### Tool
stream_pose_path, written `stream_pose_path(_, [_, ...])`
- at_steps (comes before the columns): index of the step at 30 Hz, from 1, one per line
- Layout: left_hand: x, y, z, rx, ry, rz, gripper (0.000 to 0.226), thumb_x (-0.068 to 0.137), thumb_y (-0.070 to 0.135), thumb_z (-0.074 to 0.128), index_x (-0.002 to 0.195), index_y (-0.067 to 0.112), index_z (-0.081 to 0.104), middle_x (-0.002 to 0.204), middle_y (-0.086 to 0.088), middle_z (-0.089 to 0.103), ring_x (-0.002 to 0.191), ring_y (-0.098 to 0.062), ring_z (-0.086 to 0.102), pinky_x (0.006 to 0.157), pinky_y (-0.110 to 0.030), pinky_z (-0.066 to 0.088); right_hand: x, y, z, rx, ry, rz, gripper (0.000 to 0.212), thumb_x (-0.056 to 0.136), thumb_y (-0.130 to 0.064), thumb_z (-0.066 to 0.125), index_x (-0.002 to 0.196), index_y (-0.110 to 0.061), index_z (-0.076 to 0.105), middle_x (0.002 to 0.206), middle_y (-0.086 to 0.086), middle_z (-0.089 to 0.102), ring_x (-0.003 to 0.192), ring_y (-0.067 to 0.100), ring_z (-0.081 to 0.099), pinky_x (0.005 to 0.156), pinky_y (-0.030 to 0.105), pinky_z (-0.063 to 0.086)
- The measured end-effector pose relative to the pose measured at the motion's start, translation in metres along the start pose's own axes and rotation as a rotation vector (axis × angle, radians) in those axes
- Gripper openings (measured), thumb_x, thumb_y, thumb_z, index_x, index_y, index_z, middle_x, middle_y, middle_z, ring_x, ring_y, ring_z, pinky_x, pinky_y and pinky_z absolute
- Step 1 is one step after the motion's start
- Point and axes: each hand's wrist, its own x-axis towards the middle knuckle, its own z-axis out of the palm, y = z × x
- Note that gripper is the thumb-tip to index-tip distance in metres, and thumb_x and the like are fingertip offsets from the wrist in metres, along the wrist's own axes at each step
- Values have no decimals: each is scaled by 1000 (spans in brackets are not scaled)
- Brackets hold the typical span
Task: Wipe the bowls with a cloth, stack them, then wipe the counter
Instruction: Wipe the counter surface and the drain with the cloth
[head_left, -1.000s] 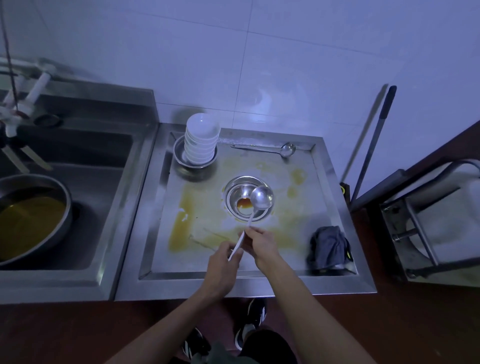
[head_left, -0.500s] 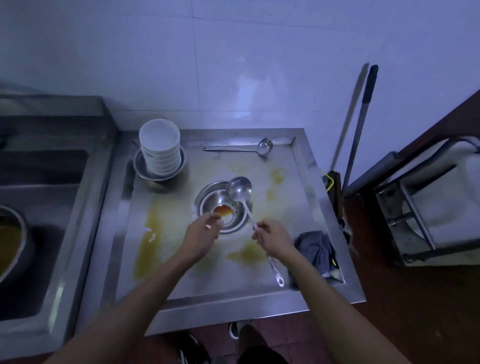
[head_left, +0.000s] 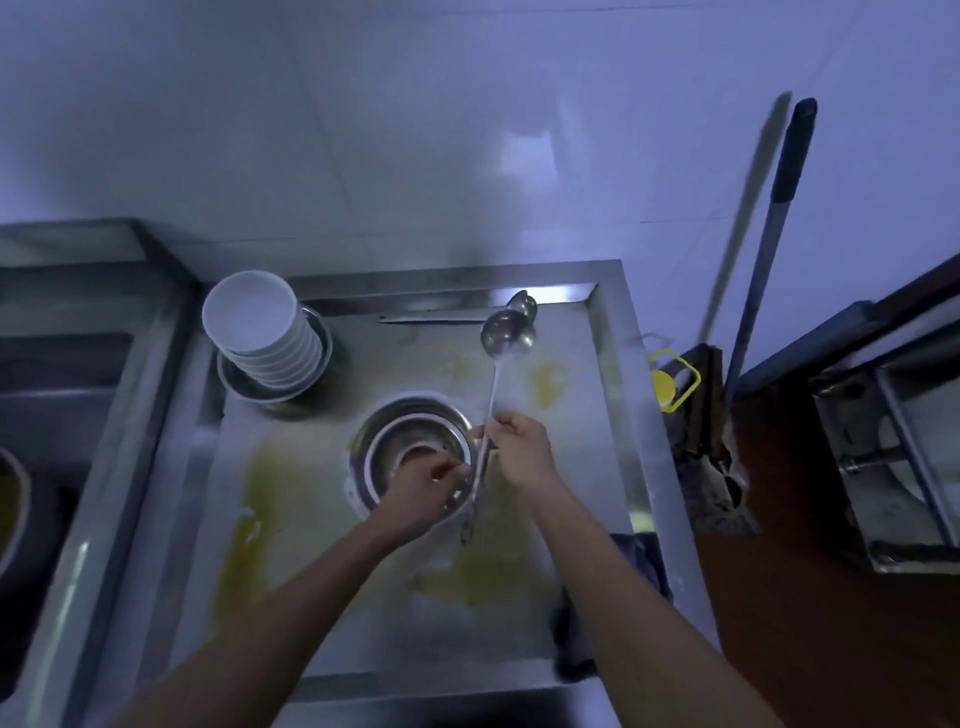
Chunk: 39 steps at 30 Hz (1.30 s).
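- The right hand (head_left: 519, 449) pinches a steel ladle (head_left: 493, 410) mid-handle, its cup raised toward the back rim.
- The left hand (head_left: 423, 488), fingers curled, sits over the metal bowl (head_left: 400, 421) at the middle of the counter (head_left: 291, 519); whether it grips anything I cannot tell.
- The stacked white bowls (head_left: 260, 330) stand at the back left. They look breakable and likely slick, so best held by the rim.
- The dark cloth (head_left: 641, 566) lies limp at the right edge, behind the right forearm.
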Motion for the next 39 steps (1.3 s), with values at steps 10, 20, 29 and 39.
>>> stream_pose_path(10, [81, 2, -67, 162, 98, 27, 7, 102, 30, 56, 99, 32, 62, 76, 6, 69, 69, -8, 64, 63, -30, 51, 84, -37, 52, 370, 125, 132, 14, 100, -13, 58, 100, -3, 67, 90, 3, 76, 84, 16, 72, 60, 22, 51])
stream_pose_path(20, [201, -15, -131, 727, 49, 319, 11, 105, 28, 48, 99, 26, 57, 98, -4, 65, 92, -28, 62, 76, -41, 49, 159, -62, 96, 620, 218, 197, 6, 97, 0, 60, 95, 4, 62, 74, 12, 63, 65, 18, 62, 65, 27, 55])
stream_pose_path(29, [257, -36, -142, 804, 124, 436, 20, 99, 11, 50, 110, 15, 66, 106, -14, 65, 95, -33, 57, 74, -41, 48, 199, -70, 114, 692, 245, 257, 19, 96, -1, 63, 78, -1, 60, 68, 12, 66, 61, 18, 66, 65, 29, 58])
stream_pose_path(39, [282, -45, -145, 825, 121, 474, 17, 99, 9, 50, 104, 9, 67, 109, -12, 61, 100, -26, 51, 80, -39, 48, 222, -64, 117, 616, 211, 367, 17, 96, -1, 62, 80, 0, 59, 71, 14, 67, 48, 13, 64, 44, 22, 52])
